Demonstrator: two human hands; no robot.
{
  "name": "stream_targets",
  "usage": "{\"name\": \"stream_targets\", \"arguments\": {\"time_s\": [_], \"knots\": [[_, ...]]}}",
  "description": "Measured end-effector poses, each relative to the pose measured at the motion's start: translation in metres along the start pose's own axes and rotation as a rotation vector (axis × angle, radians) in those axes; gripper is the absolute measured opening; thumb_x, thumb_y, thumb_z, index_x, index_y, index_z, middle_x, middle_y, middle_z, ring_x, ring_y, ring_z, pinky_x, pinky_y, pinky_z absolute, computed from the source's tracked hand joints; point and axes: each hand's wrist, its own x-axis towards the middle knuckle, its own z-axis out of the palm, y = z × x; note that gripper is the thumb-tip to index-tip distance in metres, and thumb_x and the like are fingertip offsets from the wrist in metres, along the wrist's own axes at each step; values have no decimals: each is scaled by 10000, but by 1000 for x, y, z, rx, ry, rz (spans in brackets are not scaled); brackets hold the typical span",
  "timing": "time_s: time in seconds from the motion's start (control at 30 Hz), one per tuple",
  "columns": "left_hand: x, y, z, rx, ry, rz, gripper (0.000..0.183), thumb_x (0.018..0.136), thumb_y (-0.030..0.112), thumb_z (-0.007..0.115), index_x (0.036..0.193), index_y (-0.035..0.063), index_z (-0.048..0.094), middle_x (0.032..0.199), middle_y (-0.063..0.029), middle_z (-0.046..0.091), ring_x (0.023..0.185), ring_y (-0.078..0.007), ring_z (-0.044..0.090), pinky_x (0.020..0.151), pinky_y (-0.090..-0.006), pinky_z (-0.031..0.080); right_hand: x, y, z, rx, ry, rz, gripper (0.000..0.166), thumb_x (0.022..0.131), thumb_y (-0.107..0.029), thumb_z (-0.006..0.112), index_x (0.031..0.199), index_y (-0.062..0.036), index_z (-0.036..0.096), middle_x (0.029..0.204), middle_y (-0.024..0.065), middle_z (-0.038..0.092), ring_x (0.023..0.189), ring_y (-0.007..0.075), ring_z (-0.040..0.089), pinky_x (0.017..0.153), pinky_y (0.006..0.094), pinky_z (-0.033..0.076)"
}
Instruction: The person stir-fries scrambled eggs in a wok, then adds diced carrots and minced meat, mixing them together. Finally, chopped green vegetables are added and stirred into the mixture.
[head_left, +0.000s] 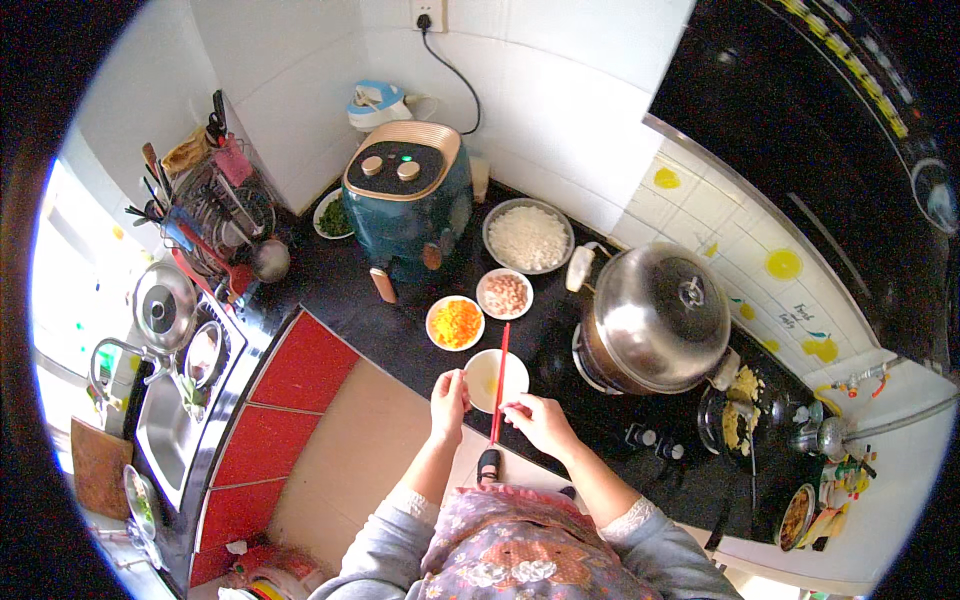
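Note:
A white bowl (480, 379) with a little pale yellow liquid in it sits near the counter's front edge. Red chopsticks (503, 367) lie across it, their lower ends reaching past the rim. My left hand (449, 405) is at the bowl's left side, thumb and fingers drawn together by the rim. On the other side, my right hand (538, 424) has curled fingers, the tips right beside the chopsticks. Whether either hand grips anything is not clear. Just beyond stand a bowl of diced orange and yellow pieces (456, 322) and a bowl of diced pink pieces (505, 293).
A bowl of white rice (528, 235) and a green air fryer (403, 195) stand farther back. At right are a lidded steel pot (658, 315) and a dark pan (731, 420) holding yellow food and a utensil. The sink (166, 427) and a utensil rack (225, 202) are left.

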Motion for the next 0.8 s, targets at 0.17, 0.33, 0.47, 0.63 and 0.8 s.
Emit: {"name": "stream_targets", "arguments": {"time_s": [0.17,0.33,0.47,0.63,0.8], "knots": [[94,-32,-33,163,196,-89,339,955,234,504,1215,16,505,998,-70,625,709,-138,645,574,-242,512,38,-6,27,85,-51,105,164,896,-139,593,976,-9,655,775,63,682,671,105,638,624,242,512],[144,-41,-36,226,231,-146,249,953,201,499,1077,-10,547,902,-101,658,595,-154,650,491,-250,505,53,-8,34,79,-56,137,153,902,-134,585,972,-19,658,759,51,674,648,96,624,608,237,508],[158,-42,-38,378,258,-100,135,937,116,499,949,-9,549,766,-87,657,562,-148,646,475,-257,507,55,-9,30,79,-31,128,143,899,-131,589,966,-24,658,753,45,673,650,99,630,603,237,507],[144,-21,-40,364,297,29,104,925,84,498,931,-7,547,772,-82,639,571,-142,630,522,-252,524,51,-5,20,62,12,133,148,898,-136,591,972,-27,657,762,63,680,669,113,649,622,242,521],[103,31,-44,319,163,183,94,937,89,473,910,4,506,789,-77,612,618,-132,632,539,-233,535,39,0,12,136,69,118,153,884,-147,603,978,-38,655,781,85,693,691,145,674,629,262,526]]}}
